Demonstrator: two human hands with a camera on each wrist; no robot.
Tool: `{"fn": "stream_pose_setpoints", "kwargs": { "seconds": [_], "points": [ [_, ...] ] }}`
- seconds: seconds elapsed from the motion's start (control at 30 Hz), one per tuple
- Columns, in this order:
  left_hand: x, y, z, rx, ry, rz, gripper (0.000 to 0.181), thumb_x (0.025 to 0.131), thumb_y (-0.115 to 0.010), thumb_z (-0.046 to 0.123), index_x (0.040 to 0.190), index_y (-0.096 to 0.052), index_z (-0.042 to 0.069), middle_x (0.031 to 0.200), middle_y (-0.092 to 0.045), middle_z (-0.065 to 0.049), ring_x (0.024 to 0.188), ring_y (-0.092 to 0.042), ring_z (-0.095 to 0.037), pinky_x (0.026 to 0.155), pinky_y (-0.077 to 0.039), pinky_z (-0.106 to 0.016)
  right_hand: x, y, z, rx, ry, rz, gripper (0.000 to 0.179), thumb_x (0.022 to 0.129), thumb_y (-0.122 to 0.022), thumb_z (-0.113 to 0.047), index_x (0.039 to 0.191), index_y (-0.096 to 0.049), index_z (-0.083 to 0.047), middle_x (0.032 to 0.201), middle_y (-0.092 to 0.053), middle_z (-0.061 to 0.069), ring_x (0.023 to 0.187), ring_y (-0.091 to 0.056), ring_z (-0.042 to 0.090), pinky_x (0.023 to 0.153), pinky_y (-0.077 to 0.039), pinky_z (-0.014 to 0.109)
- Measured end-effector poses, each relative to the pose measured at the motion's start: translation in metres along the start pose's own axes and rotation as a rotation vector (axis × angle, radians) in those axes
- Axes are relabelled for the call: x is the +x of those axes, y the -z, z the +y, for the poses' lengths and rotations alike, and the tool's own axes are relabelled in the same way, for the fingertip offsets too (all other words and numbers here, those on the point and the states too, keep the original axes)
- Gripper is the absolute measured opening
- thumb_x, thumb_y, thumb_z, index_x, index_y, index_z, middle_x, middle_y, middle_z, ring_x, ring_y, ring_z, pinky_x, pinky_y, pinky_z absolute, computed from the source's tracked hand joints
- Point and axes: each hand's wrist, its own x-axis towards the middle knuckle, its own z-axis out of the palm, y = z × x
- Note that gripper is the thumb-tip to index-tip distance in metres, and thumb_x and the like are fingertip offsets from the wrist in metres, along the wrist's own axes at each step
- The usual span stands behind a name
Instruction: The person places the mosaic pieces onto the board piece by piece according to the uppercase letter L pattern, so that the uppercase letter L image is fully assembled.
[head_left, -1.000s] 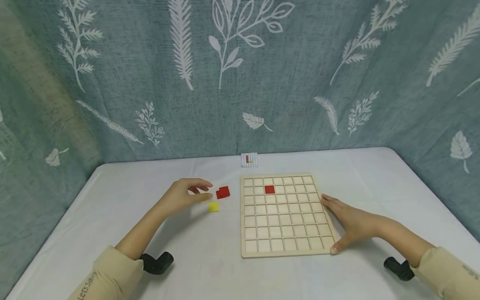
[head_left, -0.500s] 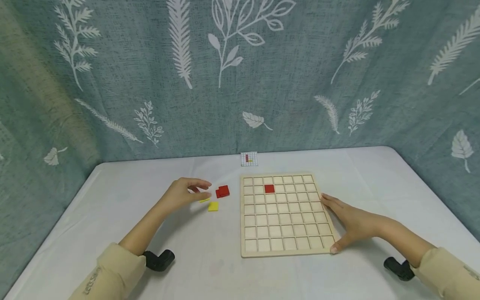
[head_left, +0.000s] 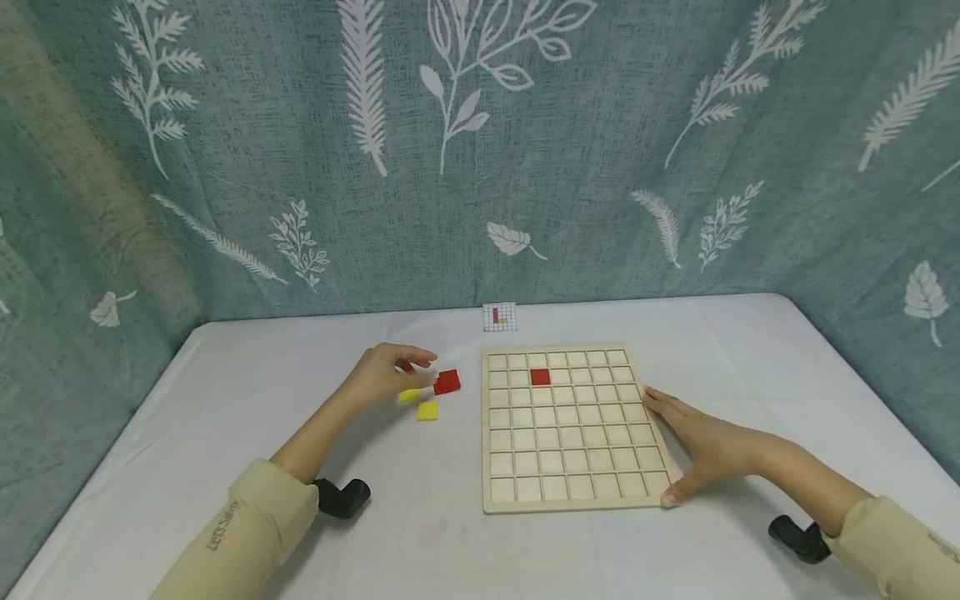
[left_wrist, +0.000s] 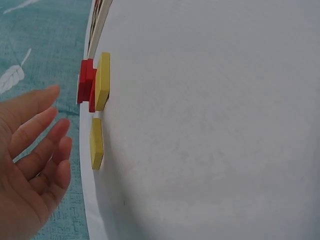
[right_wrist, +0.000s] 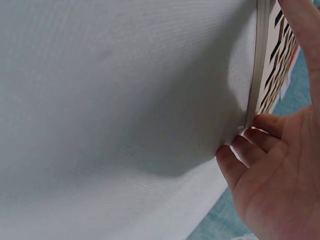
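My left hand [head_left: 386, 372] hovers just left of and above the small pile of red square tiles [head_left: 447, 382]. Its fingers bend loosely with nothing between them. In the left wrist view the red tiles [left_wrist: 86, 82] stay apart from the fingers. Two yellow square tiles, one [head_left: 427, 411] in front of the pile and another [head_left: 409, 396] partly under the hand, lie close by. The wooden grid board [head_left: 577, 487] carries one red tile [head_left: 540, 377] in a cell near its top. My right hand [head_left: 708, 450] rests against the board's right edge, thumb at the near corner, fingertips touching its side.
A small printed grid card [head_left: 499, 317] with a red and yellow pattern lies behind the board near the table's far edge. A white cloth [head_left: 420, 525] covers the table. A leaf-patterned curtain [head_left: 480, 208] hangs behind it.
My left hand has moved right and slightly away from me, from beside the yellow tiles to the red pile. The right hand and the board stay put.
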Motion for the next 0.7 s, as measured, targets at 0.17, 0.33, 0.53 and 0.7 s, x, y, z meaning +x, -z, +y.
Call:
{"fn": "stream_pose_setpoints", "kwargs": {
  "seconds": [0.17,0.33,0.53,0.7],
  "points": [
    [0.002,-0.003,0.005,-0.004,0.004,-0.010,0.039,0.082,-0.069,0.023,0.117,-0.064,0.006,0.109,-0.066,-0.012,0.093,-0.058,-0.025,0.064,-0.046,-0.026,0.000,-0.001,0.001,0.002,0.000,-0.002,0.129,0.055,-0.076,-0.062,0.142,-0.012,0.008,0.150,-0.005,0.027,0.134,-0.013,0.048,0.103,-0.024,0.058],
    [0.008,-0.007,0.006,0.013,0.030,-0.040,0.039,0.081,-0.070,0.024,0.116,-0.064,0.009,0.110,-0.065,-0.011,0.094,-0.058,-0.024,0.067,-0.047,-0.028,0.000,-0.001,0.002,0.004,0.006,0.000,0.129,0.055,-0.076,-0.062,0.142,-0.012,0.009,0.149,-0.005,0.028,0.134,-0.013,0.048,0.102,-0.024,0.058],
    [0.015,-0.013,0.008,0.049,0.021,-0.056,0.041,0.078,-0.074,0.025,0.114,-0.066,0.008,0.107,-0.066,-0.010,0.094,-0.058,-0.024,0.078,-0.048,-0.034,0.000,-0.002,0.003,0.006,0.007,0.001,0.129,0.055,-0.076,-0.062,0.142,-0.012,0.009,0.149,-0.005,0.028,0.134,-0.013,0.048,0.103,-0.023,0.058],
    [0.015,-0.016,0.013,0.065,-0.022,-0.048,0.040,0.076,-0.075,0.021,0.112,-0.067,0.006,0.103,-0.067,-0.010,0.089,-0.059,-0.023,0.076,-0.048,-0.033,0.001,-0.002,0.002,0.010,0.008,0.003,0.129,0.054,-0.076,-0.062,0.142,-0.013,0.009,0.149,-0.005,0.028,0.134,-0.013,0.048,0.103,-0.023,0.058]
  ]
}}
